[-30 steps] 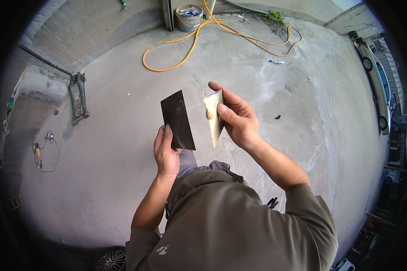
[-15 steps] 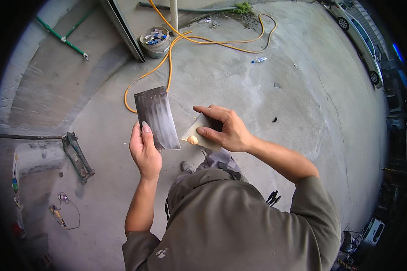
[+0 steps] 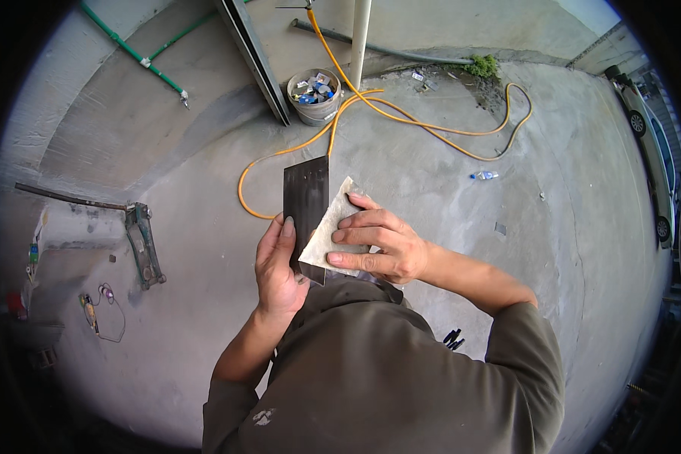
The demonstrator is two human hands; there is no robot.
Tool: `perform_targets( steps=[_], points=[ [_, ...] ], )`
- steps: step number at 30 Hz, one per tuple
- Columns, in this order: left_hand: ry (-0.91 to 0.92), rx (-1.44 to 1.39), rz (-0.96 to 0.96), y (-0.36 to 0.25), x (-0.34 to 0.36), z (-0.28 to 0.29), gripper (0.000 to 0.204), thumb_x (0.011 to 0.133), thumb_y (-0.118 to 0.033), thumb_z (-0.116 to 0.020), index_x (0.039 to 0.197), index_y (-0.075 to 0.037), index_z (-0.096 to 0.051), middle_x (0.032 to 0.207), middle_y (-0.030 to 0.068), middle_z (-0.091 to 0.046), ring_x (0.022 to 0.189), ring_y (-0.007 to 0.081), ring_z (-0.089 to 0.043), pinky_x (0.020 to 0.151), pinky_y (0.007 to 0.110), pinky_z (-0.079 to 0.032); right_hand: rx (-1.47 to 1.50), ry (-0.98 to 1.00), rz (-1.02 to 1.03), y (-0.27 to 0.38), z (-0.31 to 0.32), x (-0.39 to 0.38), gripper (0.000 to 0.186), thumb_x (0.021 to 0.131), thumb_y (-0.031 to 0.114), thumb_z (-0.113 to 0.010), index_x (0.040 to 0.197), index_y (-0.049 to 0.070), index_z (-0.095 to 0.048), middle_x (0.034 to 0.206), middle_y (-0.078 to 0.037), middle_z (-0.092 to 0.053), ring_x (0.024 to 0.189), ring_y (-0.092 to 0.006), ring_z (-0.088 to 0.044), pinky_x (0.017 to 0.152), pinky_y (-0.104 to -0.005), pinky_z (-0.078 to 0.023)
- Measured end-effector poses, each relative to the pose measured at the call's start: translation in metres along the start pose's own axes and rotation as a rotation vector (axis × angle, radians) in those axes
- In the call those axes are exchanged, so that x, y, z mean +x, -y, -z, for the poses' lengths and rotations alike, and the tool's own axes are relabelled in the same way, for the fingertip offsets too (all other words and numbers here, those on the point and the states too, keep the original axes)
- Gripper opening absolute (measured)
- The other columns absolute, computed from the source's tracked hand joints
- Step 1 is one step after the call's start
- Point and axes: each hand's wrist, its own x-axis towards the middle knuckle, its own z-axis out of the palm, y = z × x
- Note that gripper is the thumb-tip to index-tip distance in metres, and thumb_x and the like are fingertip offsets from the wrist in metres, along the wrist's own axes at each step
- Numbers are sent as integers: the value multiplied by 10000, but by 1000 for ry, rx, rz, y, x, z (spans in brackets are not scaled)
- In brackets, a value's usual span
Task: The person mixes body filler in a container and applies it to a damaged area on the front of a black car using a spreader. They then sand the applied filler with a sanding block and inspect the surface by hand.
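My left hand [image 3: 278, 268] is closed on a dark, rectangular flat plate [image 3: 306, 193], held upright in front of my body with the thumb along its left side. My right hand [image 3: 386, 246] grips an off-white, mottled, tapered flat piece [image 3: 323, 234], its fingers lying across the face. That pale piece is tilted and overlaps the right side of the dark plate; whether their faces touch is hard to tell. The cream lump seen earlier on the pale piece is hidden from view.
Concrete floor [image 3: 189, 325] with orange hose [image 3: 461, 155], bucket of small items [image 3: 314, 97] beside a white pipe [image 3: 359, 41], metal floor jack [image 3: 144, 246], corded tool [image 3: 91, 314] and plastic bottle [image 3: 484, 175]. A parked car [image 3: 643, 151] stands at the far right.
My right hand has turned the pale piece over and brought it leftward onto the dark plate's right side. The view has shifted, with the background moving.
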Motion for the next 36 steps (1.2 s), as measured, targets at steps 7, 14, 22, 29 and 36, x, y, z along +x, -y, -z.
perform_targets(
  steps=[7,14,22,29,36],
  points=[
    [39,-7,131,23,115,4,355,1129,-191,-489,1386,46,-553,1284,129,-681,1160,195,-669,1007,342,-536,-162,176,-48,-104,59,-12,538,804,170,-654,1330,104,-742,1250,-111,-676,1190,-297,-638,1167,-610,-448],
    [194,-31,165,22,252,6,289,1137,-199,-487,1315,1,-594,1106,37,-699,876,61,-642,713,220,-507,-440,220,-354,-222,96,12,436,917,75,-692,1352,49,-683,1139,-41,-705,1114,-213,-670,1101,-486,-504],
    [171,-22,-4,-10,388,1,343,1146,-217,-467,1364,25,-573,1240,82,-693,1096,127,-673,964,285,-536,664,-376,-1286,-315,30,68,533,1074,173,-647,1552,-8,-496,1304,-29,-671,1156,-79,-593,1019,-278,-469],
    [138,936,-448,-47,455,15,224,1088,-125,-527,1194,47,-623,650,-6,-485,571,59,-400,523,282,-344,-102,-100,-865,-456,85,107,494,993,168,-726,1446,11,-606,920,-84,-667,820,-155,-608,772,-300,-499],
    [-304,833,-463,-46,515,-2,270,1120,-147,-492,1137,103,-591,751,26,-553,673,75,-419,597,279,-383,257,213,-718,-537,48,129,495,954,144,-762,1404,-17,-631,903,-137,-646,870,-254,-638,846,-346,-504]
  ],
)
